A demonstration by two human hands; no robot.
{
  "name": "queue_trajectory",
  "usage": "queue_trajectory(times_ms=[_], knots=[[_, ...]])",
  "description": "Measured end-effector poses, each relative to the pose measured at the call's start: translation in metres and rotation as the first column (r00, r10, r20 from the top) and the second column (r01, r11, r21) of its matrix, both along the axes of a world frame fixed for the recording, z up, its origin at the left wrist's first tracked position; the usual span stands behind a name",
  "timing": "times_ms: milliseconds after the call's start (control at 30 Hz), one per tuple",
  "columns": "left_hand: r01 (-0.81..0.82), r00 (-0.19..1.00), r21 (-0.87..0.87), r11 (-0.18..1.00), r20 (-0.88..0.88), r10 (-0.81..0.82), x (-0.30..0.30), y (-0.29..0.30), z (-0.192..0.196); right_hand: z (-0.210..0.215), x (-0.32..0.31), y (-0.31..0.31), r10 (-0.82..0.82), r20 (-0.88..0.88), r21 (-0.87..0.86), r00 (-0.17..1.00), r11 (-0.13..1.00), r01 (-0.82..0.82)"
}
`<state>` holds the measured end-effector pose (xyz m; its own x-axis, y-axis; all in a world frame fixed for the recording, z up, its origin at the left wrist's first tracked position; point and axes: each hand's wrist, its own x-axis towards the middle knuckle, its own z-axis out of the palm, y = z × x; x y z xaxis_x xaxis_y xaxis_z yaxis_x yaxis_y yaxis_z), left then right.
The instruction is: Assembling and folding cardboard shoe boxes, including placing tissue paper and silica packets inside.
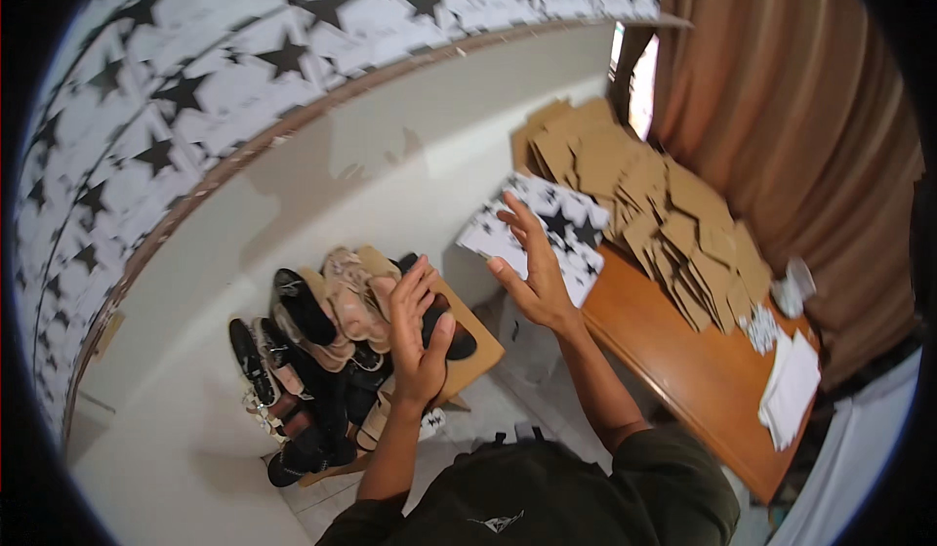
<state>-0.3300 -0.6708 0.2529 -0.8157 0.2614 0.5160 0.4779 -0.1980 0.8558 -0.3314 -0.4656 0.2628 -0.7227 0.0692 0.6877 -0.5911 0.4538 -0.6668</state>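
My left hand [422, 346] is raised with its fingers stretched out and nothing in it. Below and beside it, a crowded group of shoes [305, 307], black and pale pink, covers most of a small wooden stand [475, 365]. My right hand [542, 278] is also raised, thumb and fingers apart, holding nothing. Behind it, at the far end of the desk, is a white box with black stars [586, 236]; the hand hides part of it, and I cannot tell whether they touch. The two palms roughly face each other across a gap.
On the right, a brown wooden desk [673, 380] bears a heap of flat brown cardboard pieces [634, 195], white paper [791, 390] and a clear plastic cup [795, 287]. A brown curtain [781, 107] hangs beyond it. Star-patterned sheets [176, 87] cover a raised surface at upper left.
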Motion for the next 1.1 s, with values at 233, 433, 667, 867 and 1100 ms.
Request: queue_trajectory(times_ms=[233, 433, 667, 867, 1100], knots=[[0.178, 0.935, -0.239, 0.955, 0.343, -0.088, 0.001, 0.067, -0.138, -0.171, 0.082, 0.069, -0.307, 0.428, -0.080, 0.850, 0.924, 0.375], [0.264, 0.893, -0.284, 0.922, 0.434, -0.122, 0.002, 0.120, -0.201, -0.210, 0.113, 0.111, -0.417, 0.486, -0.024, 0.768, 0.872, 0.489], [0.243, 0.880, -0.422, 0.874, 0.475, -0.015, -0.010, 0.185, -0.237, -0.261, 0.094, 0.175, -0.410, 0.579, -0.018, 0.704, 0.857, 0.514], [0.187, 0.894, -0.527, 0.829, 0.441, 0.078, -0.036, 0.243, -0.310, -0.324, 0.065, 0.232, -0.277, 0.707, -0.042, 0.651, 0.902, 0.429], [0.156, 0.927, -0.602, 0.783, 0.363, 0.095, -0.062, 0.290, -0.360, -0.364, 0.021, 0.283, -0.135, 0.716, -0.146, 0.685, 0.930, 0.336]])
